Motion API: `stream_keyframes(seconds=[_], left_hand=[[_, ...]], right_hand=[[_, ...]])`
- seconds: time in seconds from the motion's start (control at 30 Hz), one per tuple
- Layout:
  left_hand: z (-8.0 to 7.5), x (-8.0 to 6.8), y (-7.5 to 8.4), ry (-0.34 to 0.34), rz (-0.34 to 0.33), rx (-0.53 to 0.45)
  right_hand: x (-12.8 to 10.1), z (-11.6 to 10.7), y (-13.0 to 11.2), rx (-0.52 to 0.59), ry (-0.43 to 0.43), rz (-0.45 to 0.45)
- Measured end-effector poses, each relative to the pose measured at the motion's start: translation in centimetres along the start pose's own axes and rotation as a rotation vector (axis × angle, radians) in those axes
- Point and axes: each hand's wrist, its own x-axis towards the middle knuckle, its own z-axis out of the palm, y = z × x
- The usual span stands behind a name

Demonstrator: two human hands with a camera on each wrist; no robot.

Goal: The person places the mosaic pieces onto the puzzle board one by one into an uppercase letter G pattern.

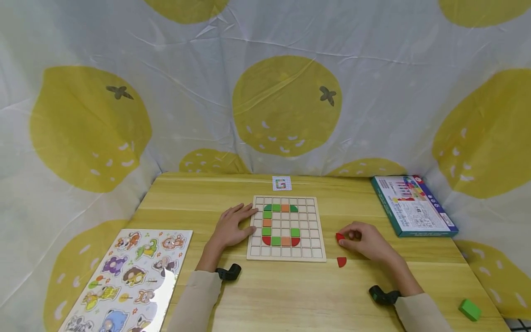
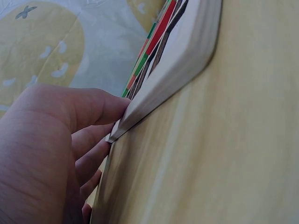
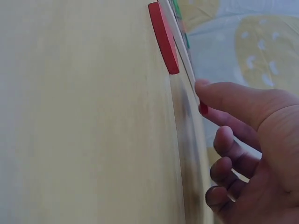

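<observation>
1. I am pinching a small red piece between the thumb and fingertips of my right hand, just off the right edge of the grid board; in the right wrist view only a sliver of it is showing under my thumb.
2. A second red piece, a quarter-round one, is lying flat on the table just nearer to me, apart from my fingers.
3. I am resting my left hand flat against the board's left edge, fingers straight and touching the wood, gripping nothing.
4. The board is sitting mid-table, carrying green, orange and red tiles laid out in a G shape.
5. A small pattern card is lying just beyond the board.
6. A boxed game is sitting at the far right, an animal puzzle sheet at the near left, and a green block at the near right corner.
</observation>
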Motion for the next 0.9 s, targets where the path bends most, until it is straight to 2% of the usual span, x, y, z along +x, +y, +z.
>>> stream_keyframes(seconds=[0.2, 0.9], left_hand=[[0.3, 0.1, -0.2, 0.010, 0.016, 0.021], [0.1, -0.1, -0.2, 0.005, 0.002, 0.003]], right_hand=[[0.9, 0.5, -0.6, -0.014, 0.057, -0.030], [5.1, 3.2, -5.0, 0.098, 0.099, 0.007]])
